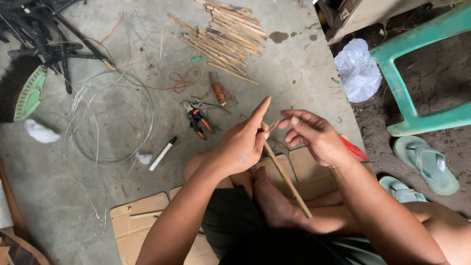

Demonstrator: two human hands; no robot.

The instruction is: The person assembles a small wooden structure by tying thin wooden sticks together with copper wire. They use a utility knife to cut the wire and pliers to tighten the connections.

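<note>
I sit cross-legged on cardboard (140,216) on a concrete floor. My left hand (240,145) grips a thin bamboo stick (287,179) near its top end, index finger pointing up. The stick slants down to the right over my foot. My right hand (314,135) is just to the right of the stick's tip, its fingertips pinching a thin pale strand at the tip (270,126). The two hands nearly touch.
A pile of split bamboo sticks (223,37) lies ahead. Orange-handled pliers (198,120), a white marker (163,153), a coil of thin wire (110,118), orange thread (184,81) and a wound spool (218,91) sit on the floor. To the right: a green plastic stool (422,73), a plastic bag (358,68), sandals (427,164).
</note>
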